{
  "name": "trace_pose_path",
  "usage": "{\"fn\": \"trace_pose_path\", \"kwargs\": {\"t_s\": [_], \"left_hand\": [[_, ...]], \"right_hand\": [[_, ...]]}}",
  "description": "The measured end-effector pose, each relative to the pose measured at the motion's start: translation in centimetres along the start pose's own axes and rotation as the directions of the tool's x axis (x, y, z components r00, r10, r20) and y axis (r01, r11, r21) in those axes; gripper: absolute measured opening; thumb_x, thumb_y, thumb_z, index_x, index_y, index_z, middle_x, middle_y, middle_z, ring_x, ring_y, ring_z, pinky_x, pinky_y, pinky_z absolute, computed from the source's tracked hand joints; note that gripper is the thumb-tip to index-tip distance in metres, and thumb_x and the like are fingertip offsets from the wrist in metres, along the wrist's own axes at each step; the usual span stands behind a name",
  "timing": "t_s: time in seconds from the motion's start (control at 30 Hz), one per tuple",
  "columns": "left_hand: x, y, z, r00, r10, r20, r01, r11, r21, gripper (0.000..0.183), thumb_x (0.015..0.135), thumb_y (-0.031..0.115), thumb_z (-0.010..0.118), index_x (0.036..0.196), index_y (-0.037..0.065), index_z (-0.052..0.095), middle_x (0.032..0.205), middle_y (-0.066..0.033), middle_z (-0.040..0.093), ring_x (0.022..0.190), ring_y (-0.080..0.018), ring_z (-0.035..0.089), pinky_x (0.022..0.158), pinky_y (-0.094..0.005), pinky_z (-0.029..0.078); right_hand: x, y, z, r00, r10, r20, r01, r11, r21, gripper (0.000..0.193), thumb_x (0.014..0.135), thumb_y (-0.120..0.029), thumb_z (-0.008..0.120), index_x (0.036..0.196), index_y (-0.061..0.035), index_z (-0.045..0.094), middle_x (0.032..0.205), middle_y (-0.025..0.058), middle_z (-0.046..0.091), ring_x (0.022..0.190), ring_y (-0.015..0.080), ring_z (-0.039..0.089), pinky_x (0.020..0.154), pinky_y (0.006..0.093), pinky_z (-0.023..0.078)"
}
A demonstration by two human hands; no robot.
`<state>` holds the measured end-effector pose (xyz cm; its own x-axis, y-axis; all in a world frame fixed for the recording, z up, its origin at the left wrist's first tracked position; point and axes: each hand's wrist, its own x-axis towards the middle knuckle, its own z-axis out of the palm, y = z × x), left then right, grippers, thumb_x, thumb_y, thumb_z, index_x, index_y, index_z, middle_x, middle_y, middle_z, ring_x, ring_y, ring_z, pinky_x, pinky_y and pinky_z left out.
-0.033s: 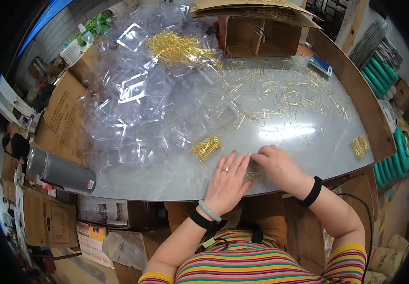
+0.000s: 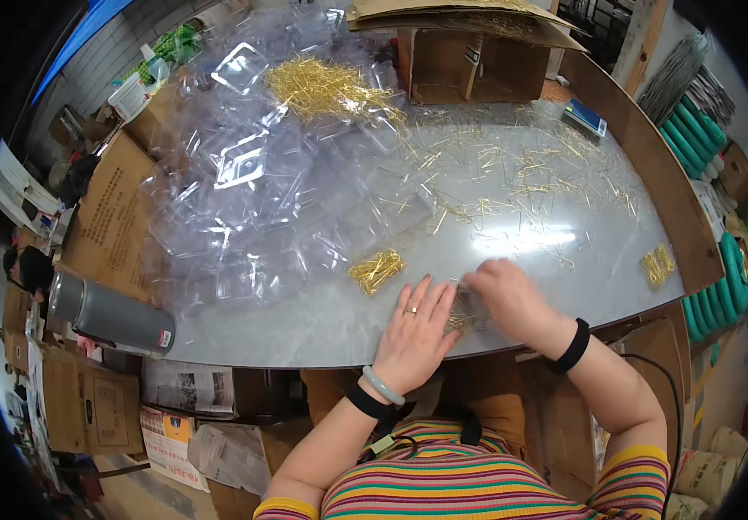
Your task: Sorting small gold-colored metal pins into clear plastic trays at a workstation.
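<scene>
My left hand lies flat near the table's front edge, fingers stretched out, with a ring on one finger. Beside its thumb sit a few gold wire hooks, partly covered by the hand. My right hand is just to the right, its fingers curled together; whether something is between them is hidden. Beyond my left fingertips rests a neat bundle of gold wire hooks. A similar small bundle lies by the right edge. Many loose gold hooks are scattered over the far right of the table.
Clear plastic boxes heap over the left side, with a pile of gold hooks on top. A grey flask lies at the left edge. An open cardboard box and a small blue box stand at the back.
My right hand has shifted slightly up and right, away from my left fingertips. My left hand stays in place.
</scene>
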<state>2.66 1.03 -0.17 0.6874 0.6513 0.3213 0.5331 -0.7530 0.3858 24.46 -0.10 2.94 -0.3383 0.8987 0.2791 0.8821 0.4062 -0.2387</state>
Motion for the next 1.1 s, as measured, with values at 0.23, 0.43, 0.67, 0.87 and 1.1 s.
{"fn": "trace_pose_path", "kwargs": {"t_s": [0.23,0.43,0.67,0.87,1.1], "left_hand": [[-0.1,0.0,-0.5,0.999,0.044,-0.015,-0.045,0.999,-0.023,0.055,0.095,0.022,0.063,0.145,0.007,0.047,0.142,-0.0119,0.052,0.14,-0.0376,0.039,0.119,-0.0532,0.026],[-0.3,-0.7,-0.2,0.993,0.114,-0.041,-0.117,0.99,-0.083,0.052,0.091,0.011,0.066,0.142,0.012,0.053,0.14,-0.0102,0.054,0.136,-0.0384,0.043,0.116,-0.0541,0.031],[-0.5,-0.1,-0.5,0.997,-0.022,-0.069,0.005,0.972,-0.234,0.062,0.088,0.008,0.068,0.146,0.006,0.045,0.148,-0.0165,0.044,0.135,-0.0388,0.044,0.118,-0.0494,0.031],[-0.2,-0.6,-0.2,0.997,0.074,-0.018,-0.075,0.993,-0.094,0.067,0.09,0.012,0.067,0.149,0.0,0.038,0.149,-0.0184,0.043,0.14,-0.0387,0.039,0.12,-0.0483,0.029],[-0.4,0.0,-0.7,0.998,0.052,0.044,-0.05,0.997,-0.051,0.063,0.092,0.017,0.065,0.147,-0.002,0.04,0.148,-0.0189,0.044,0.142,-0.0393,0.037,0.119,-0.0509,0.027]], "right_hand": [[-0.9,1.1,-1.1,0.976,0.216,-0.001,-0.209,0.945,-0.251,0.021,0.082,0.0,0.06,0.102,-0.0017,0.059,0.099,0.0155,0.059,0.096,0.0343,0.061,0.081,0.0423,0.053],[-0.4,-0.8,-0.2,0.984,0.156,0.085,-0.145,0.981,-0.126,0.017,0.083,-0.003,0.063,0.099,-0.002,0.058,0.1,0.0156,0.059,0.094,0.0339,0.061,0.08,0.0418,0.055],[-0.1,-1.0,-1.9,0.994,0.016,0.11,-0.024,0.997,0.074,0.03,0.087,-0.016,0.07,0.115,-0.0047,0.063,0.107,0.0157,0.06,0.099,0.0355,0.06,0.088,0.044,0.051],[-0.8,-1.0,-2.6,0.976,-0.141,0.169,0.088,0.954,0.288,0.039,0.086,-0.007,0.07,0.123,-0.0029,0.061,0.122,0.0161,0.059,0.111,0.0373,0.058,0.098,0.042,0.048],[-5.9,-3.0,0.1,0.949,0.269,-0.164,-0.21,0.928,0.309,0.045,0.089,0.008,0.054,0.134,0.0021,0.051,0.135,0.0278,0.051,0.124,0.0447,0.052,0.106,0.0469,0.044]]}}
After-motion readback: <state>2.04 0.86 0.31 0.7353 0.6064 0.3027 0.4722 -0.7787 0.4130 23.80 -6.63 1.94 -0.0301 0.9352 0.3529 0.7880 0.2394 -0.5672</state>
